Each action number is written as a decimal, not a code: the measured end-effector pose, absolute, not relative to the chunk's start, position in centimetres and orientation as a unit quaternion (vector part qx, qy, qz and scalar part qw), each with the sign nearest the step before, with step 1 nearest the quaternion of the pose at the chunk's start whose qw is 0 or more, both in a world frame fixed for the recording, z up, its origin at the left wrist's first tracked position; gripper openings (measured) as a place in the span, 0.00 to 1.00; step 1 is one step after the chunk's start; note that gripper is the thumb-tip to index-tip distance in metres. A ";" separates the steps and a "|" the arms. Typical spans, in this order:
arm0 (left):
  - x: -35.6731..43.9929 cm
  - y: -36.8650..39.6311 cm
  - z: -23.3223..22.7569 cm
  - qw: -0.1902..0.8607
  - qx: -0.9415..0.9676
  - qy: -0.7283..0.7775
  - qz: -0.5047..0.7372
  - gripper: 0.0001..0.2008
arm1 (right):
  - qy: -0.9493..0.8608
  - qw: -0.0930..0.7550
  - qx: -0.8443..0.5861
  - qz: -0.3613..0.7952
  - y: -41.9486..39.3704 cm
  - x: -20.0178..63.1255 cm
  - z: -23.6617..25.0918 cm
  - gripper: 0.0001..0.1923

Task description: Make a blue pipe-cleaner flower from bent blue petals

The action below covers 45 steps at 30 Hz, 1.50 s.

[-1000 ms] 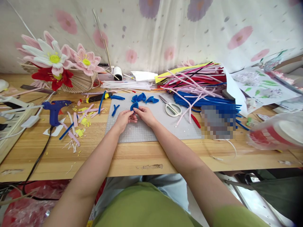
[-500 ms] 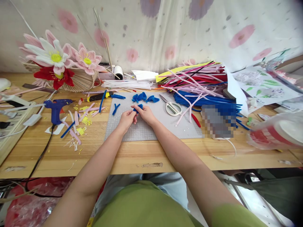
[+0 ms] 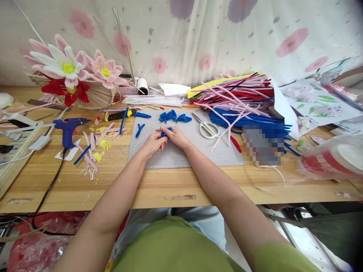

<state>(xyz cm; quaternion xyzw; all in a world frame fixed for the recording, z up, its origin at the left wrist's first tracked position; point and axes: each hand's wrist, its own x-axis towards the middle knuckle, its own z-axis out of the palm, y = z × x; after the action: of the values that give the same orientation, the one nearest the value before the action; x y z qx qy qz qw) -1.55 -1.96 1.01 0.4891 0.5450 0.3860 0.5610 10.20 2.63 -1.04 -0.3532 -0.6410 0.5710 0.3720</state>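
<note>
Near the frame's centre, on a grey cutting mat (image 3: 176, 158) whose lower part lies bare down to the table's front edge, the left hand (image 3: 153, 142) and right hand (image 3: 176, 136) together pinch a small, fuzzy blue pipe-cleaner piece (image 3: 165, 132). More bent blue pieces (image 3: 172, 116) lie just above, white scissors (image 3: 206, 127) to the right, and a heap of pipe cleaners (image 3: 241, 102) crowds the upper right.

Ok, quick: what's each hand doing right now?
Left hand: closed, pinching the blue pipe-cleaner piece.
Right hand: closed on the same blue piece.
</note>
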 end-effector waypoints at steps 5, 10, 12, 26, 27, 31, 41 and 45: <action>-1.4 -1.9 1.0 0.554 0.500 0.549 0.377 0.11 | -0.632 0.362 -0.350 0.589 2.5 10.3 -0.9 0.25; -1.5 -1.6 0.8 0.586 0.421 0.528 0.447 0.12 | -0.590 0.430 -0.363 0.579 2.2 10.5 -0.2 0.24; -1.5 -1.5 0.7 0.592 0.405 0.528 0.455 0.13 | -0.578 0.458 -0.374 0.563 2.1 10.6 -0.1 0.23; -3.3 -1.0 -0.3 0.303 0.571 0.631 0.429 0.14 | -0.595 0.400 -0.343 0.607 2.3 12.3 0.1 0.22; -3.6 -1.0 -0.2 0.297 0.570 0.637 0.426 0.14 | -0.611 0.377 -0.330 0.613 2.3 12.4 0.1 0.22; -4.2 -0.9 0.2 0.245 0.567 0.676 0.401 0.17 | -0.638 0.332 -0.304 0.625 1.9 12.0 0.1 0.19; -3.5 -1.5 0.8 0.150 0.605 0.690 0.369 0.21 | -0.605 0.309 -0.290 0.674 1.7 11.5 -0.1 0.19; -3.5 -1.6 0.8 0.149 0.632 0.658 0.381 0.21 | -0.577 0.300 -0.293 0.701 2.0 11.5 -0.6 0.18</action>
<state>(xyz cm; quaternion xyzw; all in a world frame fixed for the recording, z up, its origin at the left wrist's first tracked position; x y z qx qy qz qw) -3.53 -1.56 0.80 0.6324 0.6577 0.3810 0.1491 11.45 2.01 -0.64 -0.2931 -0.5771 0.7009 0.2998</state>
